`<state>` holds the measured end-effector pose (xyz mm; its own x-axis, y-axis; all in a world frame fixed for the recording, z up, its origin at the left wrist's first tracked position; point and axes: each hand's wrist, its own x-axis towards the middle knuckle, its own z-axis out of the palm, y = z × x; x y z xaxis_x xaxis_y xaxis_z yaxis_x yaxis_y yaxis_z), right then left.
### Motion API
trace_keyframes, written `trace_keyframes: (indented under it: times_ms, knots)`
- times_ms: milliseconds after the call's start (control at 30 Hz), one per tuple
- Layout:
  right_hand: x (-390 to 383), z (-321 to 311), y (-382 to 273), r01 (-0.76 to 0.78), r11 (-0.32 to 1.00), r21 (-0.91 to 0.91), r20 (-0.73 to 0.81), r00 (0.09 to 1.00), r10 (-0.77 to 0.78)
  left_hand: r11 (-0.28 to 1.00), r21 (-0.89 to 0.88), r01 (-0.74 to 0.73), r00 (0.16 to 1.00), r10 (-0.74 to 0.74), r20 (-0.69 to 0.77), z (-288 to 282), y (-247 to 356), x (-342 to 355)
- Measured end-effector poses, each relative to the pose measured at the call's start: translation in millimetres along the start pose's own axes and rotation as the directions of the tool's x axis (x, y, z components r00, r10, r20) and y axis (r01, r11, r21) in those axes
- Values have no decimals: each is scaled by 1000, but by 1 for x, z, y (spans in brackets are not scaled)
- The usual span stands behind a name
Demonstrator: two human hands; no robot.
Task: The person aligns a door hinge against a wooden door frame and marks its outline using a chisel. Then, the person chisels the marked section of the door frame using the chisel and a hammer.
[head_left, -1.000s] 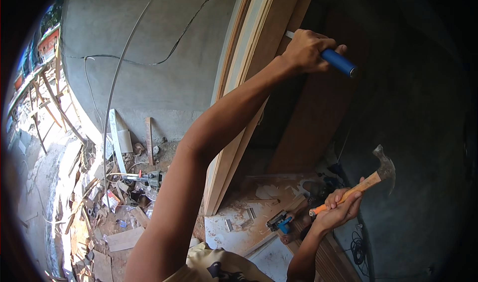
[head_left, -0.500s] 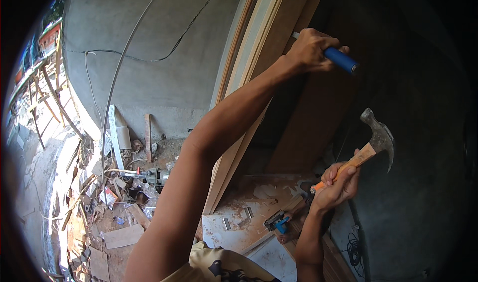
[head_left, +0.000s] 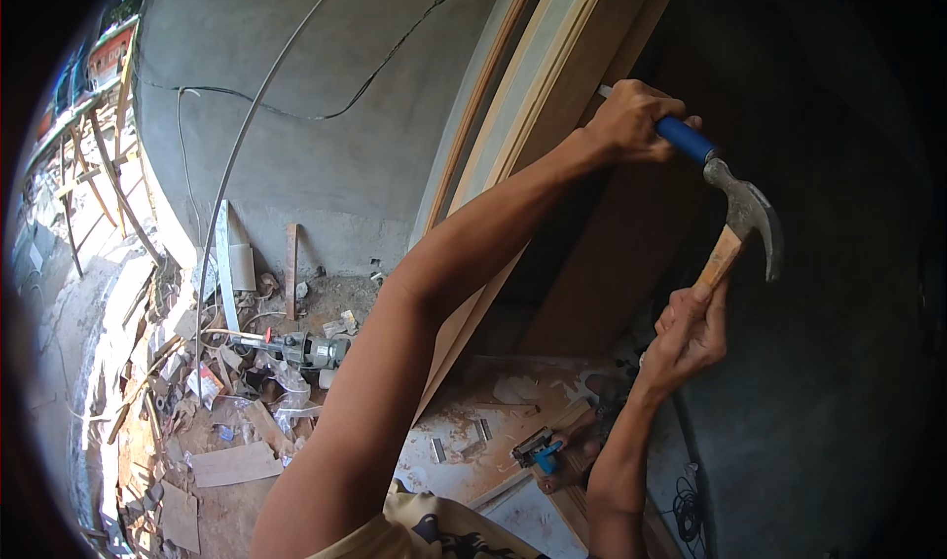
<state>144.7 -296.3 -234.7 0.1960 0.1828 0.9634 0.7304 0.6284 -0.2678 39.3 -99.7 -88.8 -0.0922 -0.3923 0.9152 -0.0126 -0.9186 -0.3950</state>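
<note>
My left hand (head_left: 631, 122), arm raised across the view, is wrapped round a blue-handled chisel (head_left: 686, 137). Its narrow metal blade meets the tall wooden door frame (head_left: 552, 46) at upper centre. My right hand (head_left: 686, 337) grips the wooden handle of a claw hammer (head_left: 718, 258) at centre right. The hammer's steel head (head_left: 755, 219) is at the butt of the chisel's handle, touching or very close to it. The chisel's cutting edge is not clearly visible.
Below lies a dusty board (head_left: 454, 431) with a blue-and-metal tool (head_left: 543, 455) on it. Debris (head_left: 237, 465) and a power tool (head_left: 311, 352) cover the ground at left. A cable coil (head_left: 688, 505) lies lower right. Grey walls (head_left: 296, 164) carry loose wires; a wooden panel (head_left: 582, 283) stands in shadow.
The hammer has risen from lower right to the chisel's butt, and my right hand has moved up with it. My left hand and the chisel appear slightly lower and further right in the picture.
</note>
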Motion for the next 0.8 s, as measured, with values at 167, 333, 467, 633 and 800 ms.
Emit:
trace_keyframes:
  times_ms: [167, 333, 467, 633, 800]
  knots:
    - [-17, -7, -24, -25, 923, 385, -317, 935, 158, 998, 21, 57, 998, -57, 0, -7, 0, -5]
    - [-55, -42, -14, -30, 945, 325, -381, 911, 160, 987, 128, -100, 985, 80, 151, -2, -3, -27]
    - [-83, -51, 4, -193, 929, 316, -305, 907, 292, 923, 214, -321, 917, 246, 315, -11, -11, -54]
    - [-97, -59, 25, -369, 845, 387, -249, 840, 482, 964, 173, -203, 956, 157, 248, -3, -4, -31]
    - [-95, -60, 25, -467, 779, 419, -205, 787, 582, 979, 196, -51, 983, 15, 182, -5, -12, -30]
